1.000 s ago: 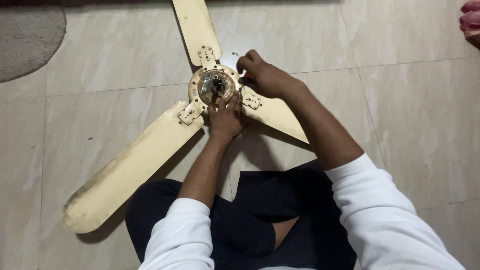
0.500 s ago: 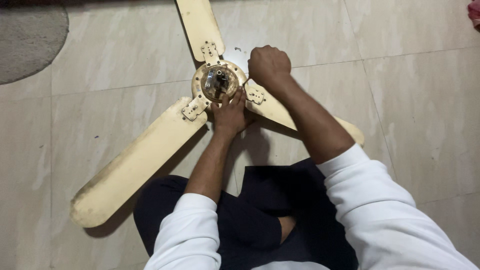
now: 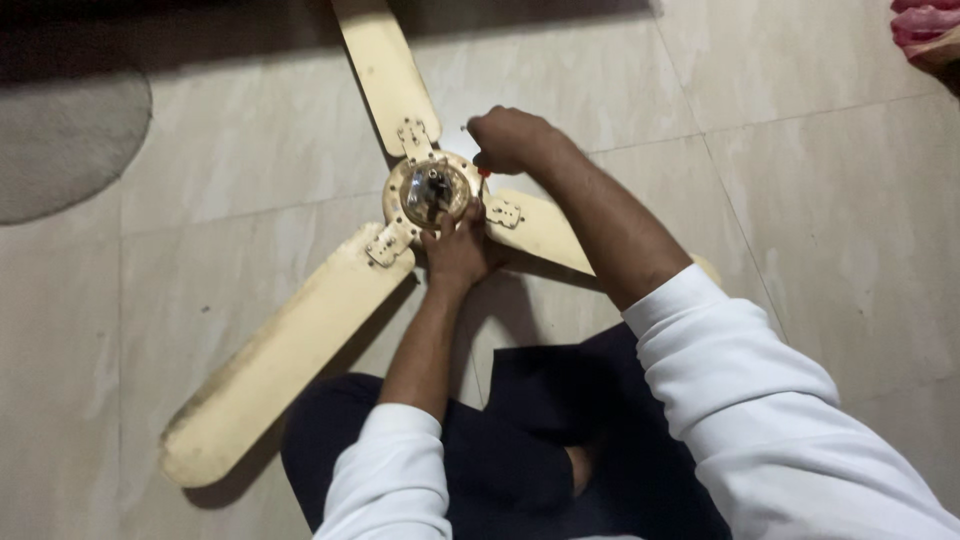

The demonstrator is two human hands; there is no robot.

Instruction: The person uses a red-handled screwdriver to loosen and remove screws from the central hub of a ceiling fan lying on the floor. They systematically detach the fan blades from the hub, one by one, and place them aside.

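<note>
Grey mat (image 3: 60, 140) far left on the tiled floor (image 3: 800, 200). Cream fan (image 3: 300, 340) lying flat, hub (image 3: 432, 190) just above the left hand (image 3: 458, 250), fingers pressed on its rim. Right hand (image 3: 510, 138) beside the hub, fisted around a red-handled screwdriver (image 3: 484, 171), tip toward the hub.

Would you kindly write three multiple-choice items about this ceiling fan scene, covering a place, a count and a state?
1. Where does the ceiling fan lie?
A. on a table
B. on the tiled floor
C. on a bed

2. How many blades show?
A. two
B. three
C. five

3. How is the right hand?
A. closed around a red-tipped tool
B. flat on the floor
C. out of view

Key: 1 B, tile joints run under the blades. 2 B, three cream blades leave the hub. 3 A, fingers curl by the hub; the left hand rests against the hub.
</note>
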